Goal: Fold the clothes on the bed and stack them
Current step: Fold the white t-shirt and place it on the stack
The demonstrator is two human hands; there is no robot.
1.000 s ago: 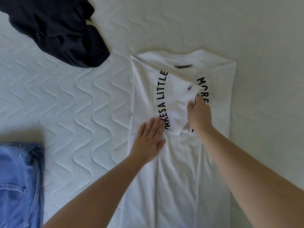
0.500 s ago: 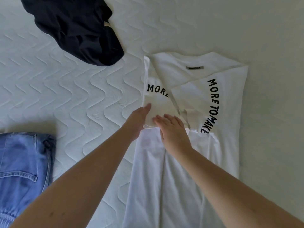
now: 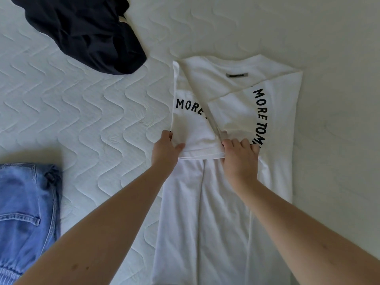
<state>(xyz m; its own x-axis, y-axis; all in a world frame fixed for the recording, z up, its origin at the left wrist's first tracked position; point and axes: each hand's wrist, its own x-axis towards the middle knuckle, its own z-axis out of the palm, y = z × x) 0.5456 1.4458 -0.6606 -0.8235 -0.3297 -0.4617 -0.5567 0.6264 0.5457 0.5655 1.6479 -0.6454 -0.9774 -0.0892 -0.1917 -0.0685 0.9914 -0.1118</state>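
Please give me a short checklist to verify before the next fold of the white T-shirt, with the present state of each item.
1. Left hand holds the sleeve hem: ok, thumb on top.
2. Right hand grips the same hem: ok, fingers curled.
3. White T-shirt lower body lies flat: ok, only soft creases.
4. Both sides folded inward: ok.
5. Dark garment and jeans lie apart from the shirt: ok.
6. Bottom hem straight: cannot tell, out of view.

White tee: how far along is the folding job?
Done: the white tee's sides lie folded inward. In hand: left hand and right hand grip its folded sleeve's hem. Left: bottom half unfolded, dark garment crumpled; jeans partly visible, no stack visible.
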